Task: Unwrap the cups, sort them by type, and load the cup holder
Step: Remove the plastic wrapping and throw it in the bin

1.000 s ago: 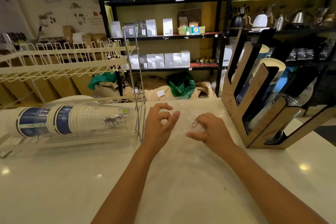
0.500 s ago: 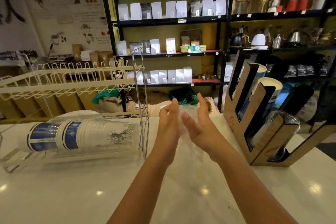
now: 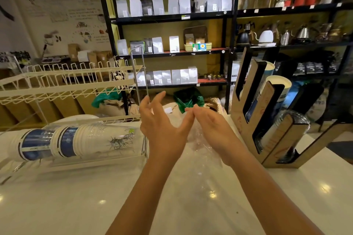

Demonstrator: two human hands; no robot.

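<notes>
Nearest to us, our left hand (image 3: 162, 126) was up off the counter (image 3: 95, 206) with its fingers spread wide, and we could not see it holding anything. Our right hand (image 3: 212, 129) was beside it, thumb tips almost touching. The clear wrap (image 3: 198, 139) sagged under and between the two hands, but we could not tell if the right hand was pinching it.

We thought the thin wrap could slip and fall, because it is slick and hard to see. It could also catch on the rack (image 3: 141, 74) just to the left.

Farther left, the cups (image 3: 76, 139) lay on their side in the rack. The stack ran left to right. We could not tell which end the rims faced.

Farther right stood the holder (image 3: 254, 112), with cups in its leaning slots. A loose swing might bump it.
</notes>
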